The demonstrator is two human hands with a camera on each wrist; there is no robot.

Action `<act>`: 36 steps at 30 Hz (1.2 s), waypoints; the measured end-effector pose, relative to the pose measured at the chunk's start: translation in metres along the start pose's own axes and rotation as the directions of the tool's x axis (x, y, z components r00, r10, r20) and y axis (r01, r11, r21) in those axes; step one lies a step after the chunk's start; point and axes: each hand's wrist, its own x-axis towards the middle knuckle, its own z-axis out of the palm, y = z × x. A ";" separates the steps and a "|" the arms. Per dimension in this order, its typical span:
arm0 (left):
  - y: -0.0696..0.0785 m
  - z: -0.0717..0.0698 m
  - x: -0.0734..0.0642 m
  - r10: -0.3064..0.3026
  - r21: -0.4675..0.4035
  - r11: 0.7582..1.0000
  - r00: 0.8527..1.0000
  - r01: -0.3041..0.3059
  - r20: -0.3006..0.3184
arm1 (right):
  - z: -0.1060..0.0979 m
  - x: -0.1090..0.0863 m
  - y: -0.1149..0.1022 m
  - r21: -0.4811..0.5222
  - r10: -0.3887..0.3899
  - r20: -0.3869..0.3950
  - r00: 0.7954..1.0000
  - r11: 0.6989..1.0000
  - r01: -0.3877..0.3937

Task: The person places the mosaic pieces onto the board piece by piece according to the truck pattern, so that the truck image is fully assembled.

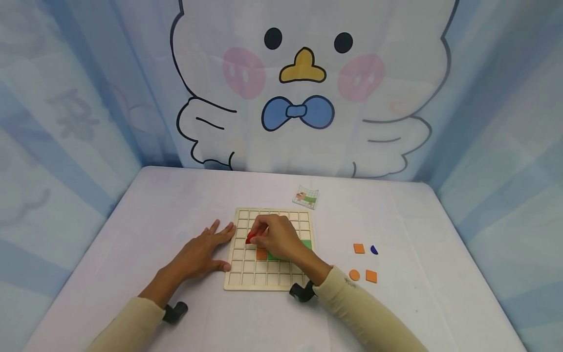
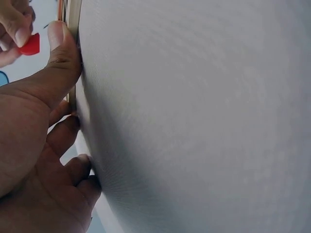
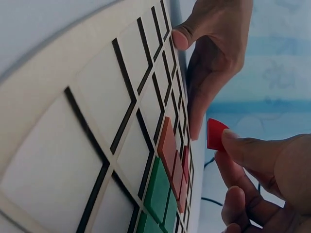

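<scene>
Thumb and fingers of my right hand pinch a small red tile with a curved edge, over the left part of a pale wooden grid board. In the right wrist view the tile is raised off the board's surface. Below the hand, an orange square tile and green tiles sit in the grid; pinkish and red tiles beside them show in the right wrist view. My left hand lies with fingers spread on the table, its thumb and fingertips at the board's left edge.
Right of the board lie two orange squares, an orange disc and a dark blue half-round piece. A small picture card with a grid pattern lies behind the board. Printed curtains stand around the white table.
</scene>
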 end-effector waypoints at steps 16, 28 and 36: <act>0.001 0.000 0.000 0.010 -0.002 1.000 1.000 -0.010 -0.004 | 0.019 0.016 -0.011 -0.048 0.036 0.014 0.999 0.998 -0.035; 0.001 0.000 0.001 0.007 -0.001 1.000 1.000 -0.007 0.004 | 0.025 0.025 -0.014 -0.122 0.067 0.021 0.998 0.990 -0.064; 0.002 0.000 0.001 -0.005 -0.003 1.000 1.000 0.005 0.012 | 0.024 0.029 -0.017 -0.168 0.096 0.054 0.994 0.982 -0.086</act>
